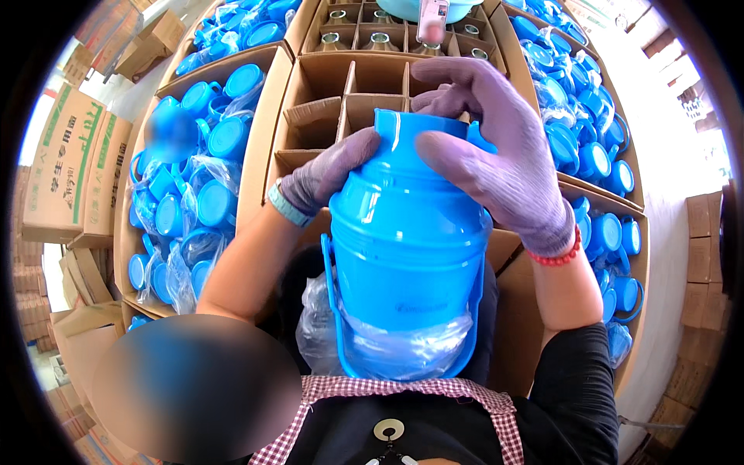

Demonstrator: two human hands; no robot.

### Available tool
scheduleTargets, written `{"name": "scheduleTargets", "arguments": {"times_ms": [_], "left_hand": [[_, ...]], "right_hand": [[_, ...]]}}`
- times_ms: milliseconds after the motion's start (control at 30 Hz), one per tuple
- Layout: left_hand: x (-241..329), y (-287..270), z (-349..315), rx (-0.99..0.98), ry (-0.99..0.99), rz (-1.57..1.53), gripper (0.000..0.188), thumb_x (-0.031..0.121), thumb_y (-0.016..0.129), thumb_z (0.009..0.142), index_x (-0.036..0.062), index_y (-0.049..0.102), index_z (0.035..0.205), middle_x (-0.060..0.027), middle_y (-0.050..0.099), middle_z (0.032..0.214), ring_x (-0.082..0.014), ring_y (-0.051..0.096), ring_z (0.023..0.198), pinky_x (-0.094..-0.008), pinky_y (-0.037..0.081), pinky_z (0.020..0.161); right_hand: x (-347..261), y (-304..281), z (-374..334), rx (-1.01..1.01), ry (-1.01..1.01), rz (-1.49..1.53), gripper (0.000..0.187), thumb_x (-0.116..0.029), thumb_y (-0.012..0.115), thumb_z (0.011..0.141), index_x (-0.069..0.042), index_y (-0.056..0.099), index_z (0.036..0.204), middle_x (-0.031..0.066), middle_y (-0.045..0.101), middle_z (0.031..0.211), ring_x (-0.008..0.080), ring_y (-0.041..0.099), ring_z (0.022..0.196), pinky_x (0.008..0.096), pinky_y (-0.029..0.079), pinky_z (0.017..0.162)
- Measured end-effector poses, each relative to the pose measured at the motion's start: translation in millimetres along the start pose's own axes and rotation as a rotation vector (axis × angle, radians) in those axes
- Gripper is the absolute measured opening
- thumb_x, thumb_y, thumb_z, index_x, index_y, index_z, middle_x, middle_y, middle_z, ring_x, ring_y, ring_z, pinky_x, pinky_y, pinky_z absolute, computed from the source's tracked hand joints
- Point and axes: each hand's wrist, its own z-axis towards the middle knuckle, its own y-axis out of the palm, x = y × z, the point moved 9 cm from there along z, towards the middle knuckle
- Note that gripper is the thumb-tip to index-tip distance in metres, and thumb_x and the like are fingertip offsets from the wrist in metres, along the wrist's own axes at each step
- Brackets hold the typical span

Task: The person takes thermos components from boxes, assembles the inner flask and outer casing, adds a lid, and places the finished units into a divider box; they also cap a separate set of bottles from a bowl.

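A blue plastic thermos shell [407, 225] with a carrying handle stands before my body, its narrower neck end away from me. Clear plastic bag film [411, 341] wraps its near end. My left hand [329, 170], in a grey-purple knit glove, grips the left side of the neck, the thumb showing and the other fingers hidden behind. My right hand [496, 147], gloved alike, is at the right of the neck, fingers spread and curved above it. Its thumb lies in front of the rim; whether it touches, I cannot tell.
Beyond the shell stands a carton with cardboard dividers [314, 112]. Farther back, a divided carton holds metal-necked flasks [380, 40], with a light blue basin [463, 9] above. Cartons of blue lidded cups [226, 138] line the left; more blue cups [595, 161] line the right.
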Motion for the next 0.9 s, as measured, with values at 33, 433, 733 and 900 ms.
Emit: {"name": "scheduleTargets", "arguments": {"times_ms": [33,433,733,900], "left_hand": [[4,-2,1,0.031,0.007,0.053,0.097,0.072,0.055,0.095,0.0061,0.030,0.161,-0.0223,0.047,0.155,-0.0362,0.054,0.138,-0.0496,0.050,0.112],[-2,8,-14,0.114,-0.063,0.018,0.116,0.080,0.065,0.082,0.0061,0.026,0.162,-0.0251,0.043,0.157,-0.0413,0.050,0.141,-0.0541,0.048,0.113],[20,12,-20,0.242,-0.015,0.220,0.103,0.070,0.066,0.089,0.0033,0.030,0.158,-0.0213,0.050,0.148,-0.0324,0.056,0.133,-0.0434,0.050,0.111],[12,7,-14,0.180,0.061,0.116,0.109,0.075,0.066,0.085,0.0027,0.030,0.159,-0.0218,0.048,0.152,-0.0337,0.054,0.136,-0.0456,0.049,0.112]], "right_hand": [[2,-3,-1,0.007,0.059,0.127,0.086,-0.053,0.085,0.078,-0.001,0.057,0.140,0.0105,0.068,0.110,0.0215,0.067,0.108,0.0360,0.052,0.100],[7,16,-22,-0.055,0.090,0.118,0.091,-0.045,0.088,0.075,-0.002,0.050,0.146,0.0116,0.058,0.136,0.0242,0.056,0.128,0.0397,0.043,0.112],[36,16,-35,-0.031,0.130,0.427,0.097,-0.048,0.086,0.077,0.000,0.044,0.150,0.0164,0.054,0.144,0.0280,0.053,0.132,0.0415,0.040,0.115],[16,13,-27,-0.022,0.128,0.316,0.096,-0.046,0.086,0.076,0.000,0.044,0.150,0.0152,0.057,0.139,0.0275,0.054,0.131,0.0414,0.041,0.115]]}}
